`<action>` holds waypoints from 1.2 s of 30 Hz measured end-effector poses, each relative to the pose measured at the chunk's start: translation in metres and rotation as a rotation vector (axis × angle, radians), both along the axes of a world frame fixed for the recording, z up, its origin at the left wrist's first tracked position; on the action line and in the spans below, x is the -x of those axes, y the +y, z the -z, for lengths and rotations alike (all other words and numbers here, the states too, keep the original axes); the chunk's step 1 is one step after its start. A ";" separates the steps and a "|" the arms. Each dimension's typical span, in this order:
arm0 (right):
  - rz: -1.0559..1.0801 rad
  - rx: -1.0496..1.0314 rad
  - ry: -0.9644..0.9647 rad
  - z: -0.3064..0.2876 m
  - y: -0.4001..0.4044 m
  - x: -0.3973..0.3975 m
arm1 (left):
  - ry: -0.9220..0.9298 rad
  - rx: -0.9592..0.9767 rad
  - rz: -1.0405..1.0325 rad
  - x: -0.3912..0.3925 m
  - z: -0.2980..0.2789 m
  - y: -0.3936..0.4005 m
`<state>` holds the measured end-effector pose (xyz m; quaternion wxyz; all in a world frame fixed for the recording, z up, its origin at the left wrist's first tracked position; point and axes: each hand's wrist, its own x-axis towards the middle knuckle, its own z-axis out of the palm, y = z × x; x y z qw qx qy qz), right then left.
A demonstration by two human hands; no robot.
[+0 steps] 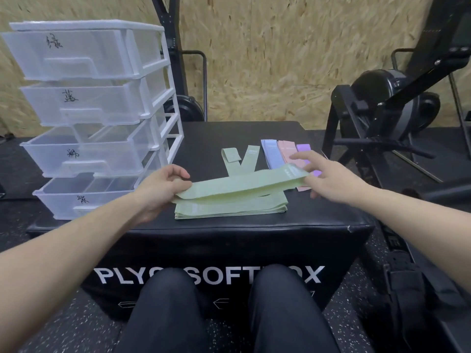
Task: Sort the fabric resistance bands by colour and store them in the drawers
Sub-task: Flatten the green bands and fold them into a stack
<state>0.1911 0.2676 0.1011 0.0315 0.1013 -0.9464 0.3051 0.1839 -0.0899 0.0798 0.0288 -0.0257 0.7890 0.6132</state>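
A green band (239, 186) stretches between my hands just above a flat stack of green bands (229, 208) on the black plyo box (229, 133). My left hand (160, 187) pinches its left end. My right hand (328, 174) holds the right end, fingers spread over it. Behind lie two more green bands (240, 159), crossed. Blue (272, 154), pink (286, 151) and purple (304, 149) bands lie side by side at the back right, partly hidden by my right hand.
A white drawer unit (163, 80) with clear labelled drawers stands on the box at the left; all drawers are pulled out. Black gym machines (382, 98) stand behind and to the right. My knees are against the box front.
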 end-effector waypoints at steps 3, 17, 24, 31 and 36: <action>0.006 -0.105 -0.038 0.006 -0.006 0.000 | 0.007 0.028 -0.028 0.008 0.003 -0.012; -0.018 0.626 -0.362 0.029 -0.030 0.026 | 0.033 -0.118 -0.227 0.027 0.030 -0.026; 0.154 0.605 -0.341 0.049 -0.032 0.049 | 0.023 0.045 -0.172 0.038 0.044 -0.026; 0.195 0.306 -0.289 0.069 -0.031 0.059 | 0.073 0.281 -0.156 0.044 0.060 -0.015; 0.196 0.189 -0.203 0.080 -0.026 0.067 | 0.091 0.359 -0.197 0.055 0.067 -0.012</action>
